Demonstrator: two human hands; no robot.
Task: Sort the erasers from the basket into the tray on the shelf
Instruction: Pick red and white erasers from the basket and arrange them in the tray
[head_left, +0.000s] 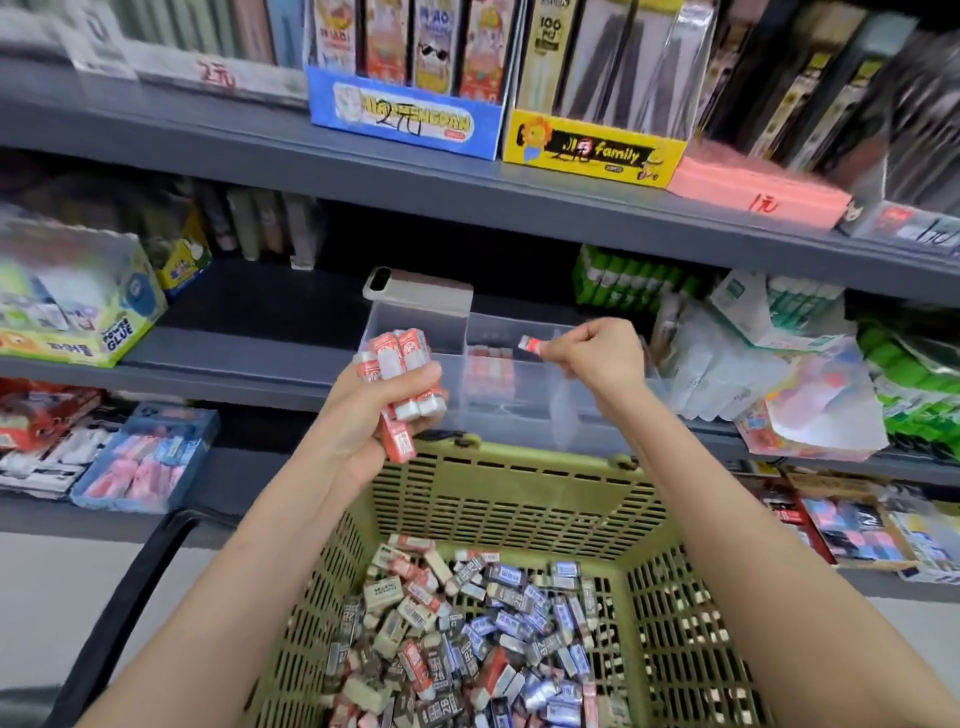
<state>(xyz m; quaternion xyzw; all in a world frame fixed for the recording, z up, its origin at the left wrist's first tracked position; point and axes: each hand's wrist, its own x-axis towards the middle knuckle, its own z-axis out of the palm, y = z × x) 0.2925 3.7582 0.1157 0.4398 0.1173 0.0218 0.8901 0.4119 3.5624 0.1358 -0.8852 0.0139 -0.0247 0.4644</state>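
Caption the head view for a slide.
Left hand holds red erasers; right hand pinches one eraser at the tray; basket below.

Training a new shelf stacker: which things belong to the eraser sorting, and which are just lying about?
Job: basket, loose erasers, clear tray, left hand gripping red erasers, right hand pinching one eraser.
Lying about: phone, glue box, yellow box.

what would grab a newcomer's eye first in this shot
The left hand grips a fistful of red-and-white erasers at mid-frame. Beside it, the right hand pinches a single eraser above the clear tray. Below, the green basket holds a heap of mixed erasers.
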